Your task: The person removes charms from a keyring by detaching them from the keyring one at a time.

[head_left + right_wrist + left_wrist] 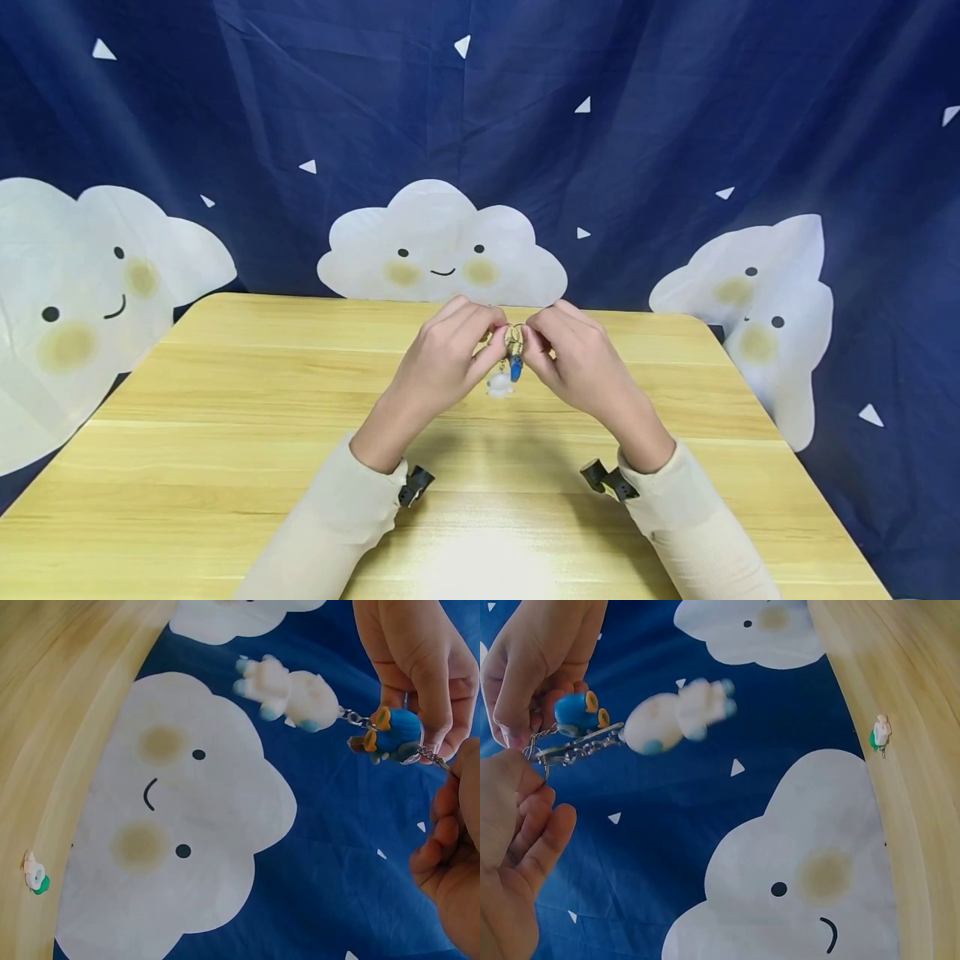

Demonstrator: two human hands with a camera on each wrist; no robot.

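In the head view my left hand [450,350] and right hand [581,354] meet above the table, fingertips close together on a metal key ring [513,332]. Seen from the left wrist, the left hand [514,855] pinches the ring, and the right hand [544,667] pinches at its other side. A blue figure charm [574,712] with orange parts hangs there on a short chain. A pale animal-shaped charm [676,720] with light blue tips dangles on another chain, blurred. Alongside the chains lies a flat metal piece, its kind unclear. Fingers partly hide the ring.
On the wooden table [262,417] lies a small white and green charm [881,733], seen in both wrist views. A dark blue curtain [390,100] with clouds hangs behind the table's far edge. Each wrist bears a small black camera.
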